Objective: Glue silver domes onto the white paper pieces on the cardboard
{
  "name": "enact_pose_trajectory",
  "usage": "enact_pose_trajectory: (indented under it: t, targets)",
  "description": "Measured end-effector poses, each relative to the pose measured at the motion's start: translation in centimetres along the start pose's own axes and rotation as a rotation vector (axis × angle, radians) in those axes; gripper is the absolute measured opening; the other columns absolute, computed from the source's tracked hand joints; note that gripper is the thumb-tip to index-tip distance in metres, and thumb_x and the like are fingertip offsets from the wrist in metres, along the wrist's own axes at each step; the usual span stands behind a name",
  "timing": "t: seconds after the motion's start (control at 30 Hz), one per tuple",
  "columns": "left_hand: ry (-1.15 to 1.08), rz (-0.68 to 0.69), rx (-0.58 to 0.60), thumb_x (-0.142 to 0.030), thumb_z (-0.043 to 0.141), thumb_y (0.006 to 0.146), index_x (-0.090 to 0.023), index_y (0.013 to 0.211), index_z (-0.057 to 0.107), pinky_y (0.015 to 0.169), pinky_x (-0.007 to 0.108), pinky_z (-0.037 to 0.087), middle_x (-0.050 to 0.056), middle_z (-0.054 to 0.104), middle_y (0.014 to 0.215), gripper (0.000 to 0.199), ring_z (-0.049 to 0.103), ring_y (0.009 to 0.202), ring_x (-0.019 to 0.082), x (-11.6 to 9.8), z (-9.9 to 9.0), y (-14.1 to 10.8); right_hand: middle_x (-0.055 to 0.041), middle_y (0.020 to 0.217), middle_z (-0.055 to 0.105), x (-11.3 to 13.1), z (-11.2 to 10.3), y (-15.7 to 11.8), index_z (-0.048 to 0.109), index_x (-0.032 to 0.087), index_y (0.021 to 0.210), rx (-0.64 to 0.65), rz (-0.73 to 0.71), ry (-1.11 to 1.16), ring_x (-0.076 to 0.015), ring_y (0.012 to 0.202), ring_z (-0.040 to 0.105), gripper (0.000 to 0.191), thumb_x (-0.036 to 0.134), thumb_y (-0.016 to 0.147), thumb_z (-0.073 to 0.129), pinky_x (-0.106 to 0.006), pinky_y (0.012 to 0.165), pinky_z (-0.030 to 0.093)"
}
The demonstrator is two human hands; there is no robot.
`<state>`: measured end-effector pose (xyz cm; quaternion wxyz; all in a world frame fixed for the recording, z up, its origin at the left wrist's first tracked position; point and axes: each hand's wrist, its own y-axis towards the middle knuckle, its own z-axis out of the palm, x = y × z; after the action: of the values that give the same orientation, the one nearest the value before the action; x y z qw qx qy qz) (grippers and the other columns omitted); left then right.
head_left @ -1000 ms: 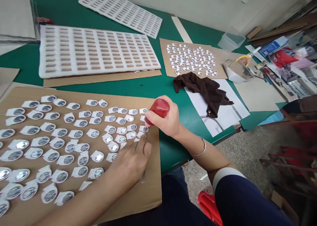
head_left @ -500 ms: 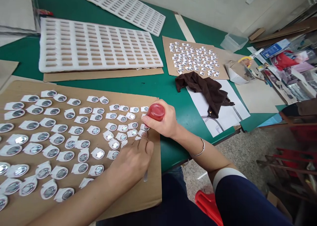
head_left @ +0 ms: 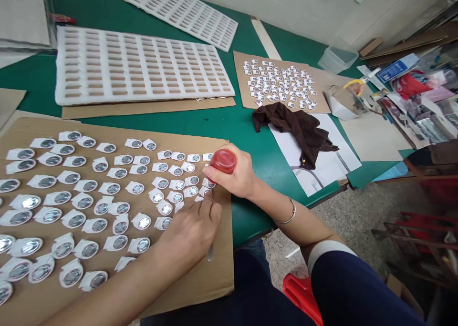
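**Right hand grips red tool over the last column of pieces**

Right hand (head_left: pixel 239 177) is wrapped around a red round-topped tool (head_left: pixel 223 161), fingers curled shut about its body, and it's tipped down and to the left so the lower end meets the right edge of the rows. The top of the tool is a glossy, rounded red cap, slightly translucent; what sits at its tip is hidden behind the fingers. A thin bangle (head_left: pixel 288 215) circles that wrist, forearm bare, dark sleeve with a white cuff further back.

Left hand (head_left: pixel 193 230) lies palm down on the brown cardboard sheet (head_left: pixel 214 273), forefinger stretched forward and pressing at a small white piece (head_left: pixel 206 192) directly beneath the tool. The other fingers are loosely bent, and a slim pale sliver pokes out below the hand; I can't tell whether it's gripped or just lying there.

Laid out across the cardboard are the white-backed shiny discs (head_left: pixel 86 202), rows and rows of them, each a silvery oval on a white paper tab, larger to the left and smaller toward the hands.

Beyond on the green table (head_left: pixel 246 126) rest a white slotted foam tray (head_left: pixel 136 68), a second cardboard with tiny pieces (head_left: pixel 279 83), and a crumpled dark brown cloth (head_left: pixel 296 130).
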<state>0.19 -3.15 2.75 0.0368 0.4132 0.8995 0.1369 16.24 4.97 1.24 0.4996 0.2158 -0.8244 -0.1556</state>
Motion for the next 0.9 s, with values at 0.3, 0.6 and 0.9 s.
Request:
enact_pose_trajectory:
  t: [0.3,0.6,0.9]
  targets:
    - [-0.025,0.006,-0.021,0.004,0.041,0.072,-0.013,0.079,0.053,0.057,0.037,0.056,0.011,0.062,0.072,0.022,0.062,0.060,0.024,0.06,0.04,0.32,0.0022,0.074,0.063,0.07,0.00,-0.07,0.055,0.022,0.083,0.001,-0.001,-0.005,-0.0114,0.064,0.058,0.029,0.043,0.076,0.074,-0.026,0.060,0.050]
    - [-0.047,-0.004,-0.040,0.005,0.041,0.071,-0.013,0.077,0.052,0.052,0.035,0.054,0.010,0.060,0.068,0.022,0.061,0.057,0.024,0.08,0.28,-0.12,0.0016,0.076,0.063,0.02,0.00,-0.05,0.055,0.022,0.083,0.020,0.015,0.031,-0.0116,0.066,0.057,0.029,0.043,0.077,0.074,-0.027,0.062,0.049]
    - [-0.064,-0.003,-0.034,0.005,0.042,0.070,-0.014,0.077,0.052,0.054,0.036,0.055,0.012,0.063,0.072,0.022,0.061,0.058,0.023,0.09,0.44,0.14,0.0015,0.078,0.063,-0.16,0.14,-0.04,0.055,0.022,0.083,0.008,0.036,0.036,-0.0115,0.067,0.058,0.031,0.045,0.076,0.074,-0.027,0.062,0.049]
